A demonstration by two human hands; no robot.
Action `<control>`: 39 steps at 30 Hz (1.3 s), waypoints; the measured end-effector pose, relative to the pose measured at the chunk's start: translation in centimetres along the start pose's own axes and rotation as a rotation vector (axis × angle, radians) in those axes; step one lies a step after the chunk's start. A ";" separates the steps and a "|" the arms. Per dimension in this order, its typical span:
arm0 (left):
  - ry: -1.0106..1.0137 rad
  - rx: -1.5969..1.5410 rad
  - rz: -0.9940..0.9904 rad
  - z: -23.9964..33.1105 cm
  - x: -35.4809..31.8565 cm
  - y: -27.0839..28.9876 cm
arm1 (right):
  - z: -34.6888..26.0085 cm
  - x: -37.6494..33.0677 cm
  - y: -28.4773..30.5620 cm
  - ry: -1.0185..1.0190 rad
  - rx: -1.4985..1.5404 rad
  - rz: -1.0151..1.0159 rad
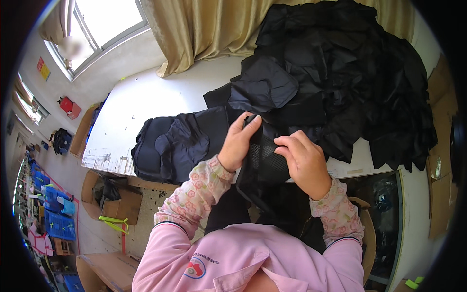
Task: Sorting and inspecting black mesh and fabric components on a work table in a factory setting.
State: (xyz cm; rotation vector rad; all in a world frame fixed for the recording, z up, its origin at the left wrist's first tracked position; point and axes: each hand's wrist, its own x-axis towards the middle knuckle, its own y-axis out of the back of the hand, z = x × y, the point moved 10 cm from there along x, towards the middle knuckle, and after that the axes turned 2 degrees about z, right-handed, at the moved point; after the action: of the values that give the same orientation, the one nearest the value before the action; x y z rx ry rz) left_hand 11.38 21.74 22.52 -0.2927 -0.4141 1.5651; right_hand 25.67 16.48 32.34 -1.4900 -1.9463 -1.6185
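Note:
My left hand (237,144) is closed on the edge of a black fabric piece (267,155) with a mesh panel, thumb on top. The piece hangs down over the table's front edge toward my lap, with a strap-like border along its left side. Just right of the mesh, my right hand (307,165) has its thumb and forefinger pinched together; what they hold, if anything, is too small to make out. Left of my left hand, a stack of black padded fabric pieces (182,141) lies on the white table (141,92).
A large heap of black fabric pieces (340,82) covers the table's right side. Beige curtains (204,29) hang behind it. Below the table's left front stands an open cardboard box (121,204); another carton (109,267) is at lower left. Blue crates (59,221) stand farther left.

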 end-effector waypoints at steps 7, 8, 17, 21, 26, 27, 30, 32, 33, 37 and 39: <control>0.300 -0.407 0.199 -0.6 -0.1 2.6 | 1.8 -0.2 0.1 -0.006 0.061 -0.134; 0.306 -0.408 0.204 -1.4 0.6 4.2 | 1.5 0.0 -0.2 0.054 0.045 -0.179; 0.203 0.354 -0.337 -9.1 -6.0 8.7 | 8.7 6.3 6.0 -0.360 0.534 0.100; 0.317 0.547 -0.582 -15.2 -10.8 6.7 | 7.5 7.6 7.1 -0.329 0.644 0.209; 0.035 -0.252 -0.332 -14.3 -8.1 4.1 | 6.9 7.4 5.9 -0.381 0.796 0.255; -0.032 -0.331 -0.216 -13.6 -7.0 4.5 | 7.0 7.2 5.5 -0.417 0.825 0.259; 0.105 -0.649 0.031 -12.7 -4.1 4.5 | 7.2 6.3 2.9 -0.535 1.013 0.180; 0.166 -0.747 0.009 -12.4 -2.6 3.9 | 7.9 5.5 0.2 -0.525 0.911 0.151; 0.145 -0.969 -0.218 -11.2 -2.2 1.9 | 9.0 4.6 -1.8 -0.541 0.811 0.099; 0.298 -1.001 -0.128 -8.2 -2.9 -1.7 | 15.0 -0.2 -8.0 -0.488 0.407 0.015; 0.418 -1.087 -0.358 -5.2 -4.6 -4.2 | 17.5 -2.2 -8.5 -0.372 0.117 0.022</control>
State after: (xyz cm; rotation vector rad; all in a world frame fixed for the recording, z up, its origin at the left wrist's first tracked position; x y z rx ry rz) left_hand 17.64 17.55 19.35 -1.2750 -0.9008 0.7689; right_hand 27.39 30.61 18.94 -1.8612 -2.1547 -1.2613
